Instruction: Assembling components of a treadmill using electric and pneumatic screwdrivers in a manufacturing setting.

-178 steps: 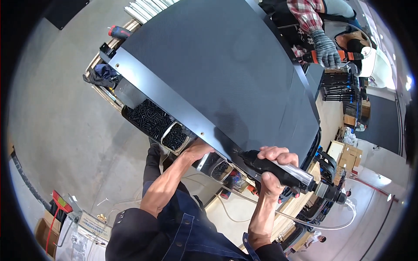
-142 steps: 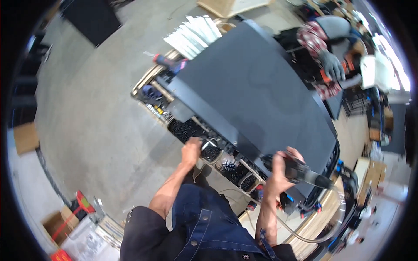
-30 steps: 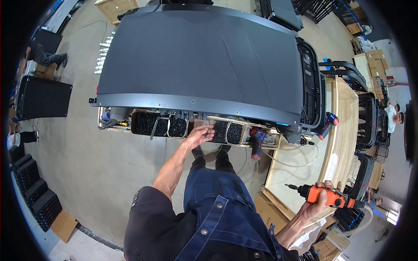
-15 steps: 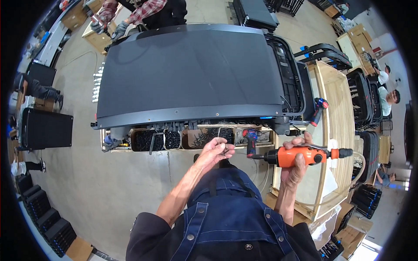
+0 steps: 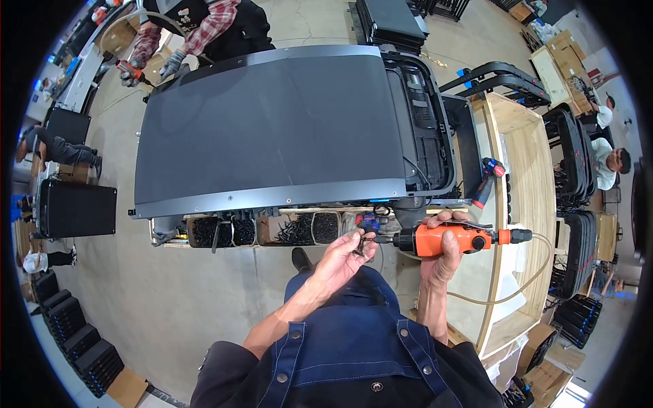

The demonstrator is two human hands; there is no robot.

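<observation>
My right hand (image 5: 441, 262) is wrapped round an orange air screwdriver (image 5: 435, 241), held level with its bit pointing left. A pale hose runs from its right end. Small dark screws (image 5: 360, 246) are pinched in the fingers of my left hand (image 5: 340, 255), right at the tip of the bit. Whether a screw sits on the bit is too small to tell. Beyond both hands lies a large dark panel (image 5: 272, 129) with screws along its near metal edge. Below that edge are open bins of black screws (image 5: 296, 228).
A blue-and-red power driver (image 5: 369, 222) is just beyond my left hand. Another driver (image 5: 488, 182) lies by the wooden crate (image 5: 527, 156) on my right. Across the panel, a gloved co-worker holds a red tool (image 5: 129, 70) at its far left corner. Stacked black frames (image 5: 578, 251) stand farther right.
The screwdriver has come left until its bit meets my left fingers. My view has shifted, so the panel sits farther left. The co-worker's tool is now at the panel's corner.
</observation>
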